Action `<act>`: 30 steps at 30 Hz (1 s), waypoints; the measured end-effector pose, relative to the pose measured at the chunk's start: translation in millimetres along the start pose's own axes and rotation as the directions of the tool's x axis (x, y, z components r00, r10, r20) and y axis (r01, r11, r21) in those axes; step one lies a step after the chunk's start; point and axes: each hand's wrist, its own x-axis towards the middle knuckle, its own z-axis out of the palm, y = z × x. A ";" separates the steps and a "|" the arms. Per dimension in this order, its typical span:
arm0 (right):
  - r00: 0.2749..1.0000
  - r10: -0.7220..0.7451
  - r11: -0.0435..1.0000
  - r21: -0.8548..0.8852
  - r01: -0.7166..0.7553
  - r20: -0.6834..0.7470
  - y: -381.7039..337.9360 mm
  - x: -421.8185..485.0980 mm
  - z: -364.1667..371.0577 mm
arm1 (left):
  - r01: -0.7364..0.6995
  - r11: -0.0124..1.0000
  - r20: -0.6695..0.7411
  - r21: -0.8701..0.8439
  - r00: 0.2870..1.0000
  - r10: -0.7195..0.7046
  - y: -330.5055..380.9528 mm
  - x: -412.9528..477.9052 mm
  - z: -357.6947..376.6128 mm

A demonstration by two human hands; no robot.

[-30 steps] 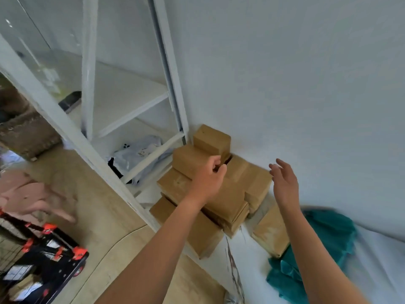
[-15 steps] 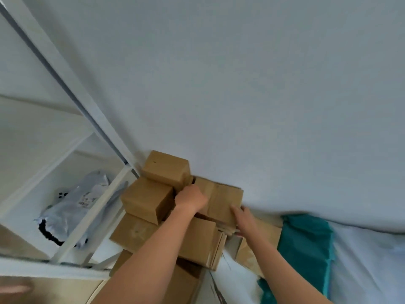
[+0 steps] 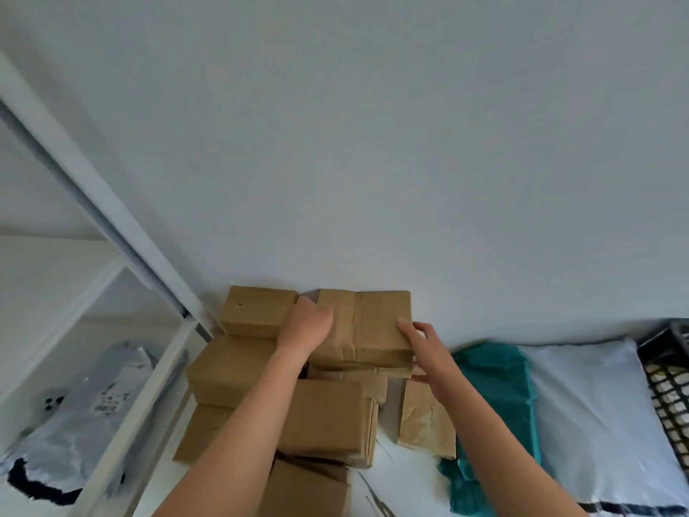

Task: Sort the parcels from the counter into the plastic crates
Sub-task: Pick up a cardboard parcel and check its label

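A white shelf unit (image 3: 156, 371) is seen at the far left, and a grey mailer bag (image 3: 85, 416) is laid on one of its shelves. Next to it, brown cardboard parcels (image 3: 324, 416) are stacked at the left end of the white counter (image 3: 395, 475), at its back edge against the wall (image 3: 373, 143). A small box (image 3: 257, 311) is set at the stack's back left. Just beside that box, the top parcel (image 3: 367, 326) is lying flat on the stack with its back edge at the wall.

The top parcel is gripped at both ends. The left hand (image 3: 307, 326) is closed on its left end, with the thumb laid on top and the fingers tucked down between it and the small box. The right hand (image 3: 425, 348) is clamped on the right end, with the thumb on top and the fingers curled under the edge.

A crumpled teal bag (image 3: 496, 386) is seen to the right of the stack, and a white mailer (image 3: 589, 404) is spread beyond it. A black crate (image 3: 667, 382) is cut off by the right edge of the view, so whether it stands on the counter cannot be told.
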 end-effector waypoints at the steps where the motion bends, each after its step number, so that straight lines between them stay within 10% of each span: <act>1: 0.999 -0.043 0.999 0.006 0.043 -0.019 -8.3 -13.0 -0.3 | -0.040 0.999 -0.018 -0.016 0.999 0.040 5.8 -8.8 -9.1; 15: 0.739 -0.630 0.745 0.084 0.662 -0.238 -76.1 -198.0 28.1 | -0.677 0.565 -0.383 -0.472 0.735 0.560 29.3 -164.0 -129.6; 30: 0.775 -0.615 0.649 0.466 0.601 -0.145 -65.7 -230.2 30.1 | -0.473 0.563 -0.230 -0.678 0.863 0.449 47.3 -205.7 -96.4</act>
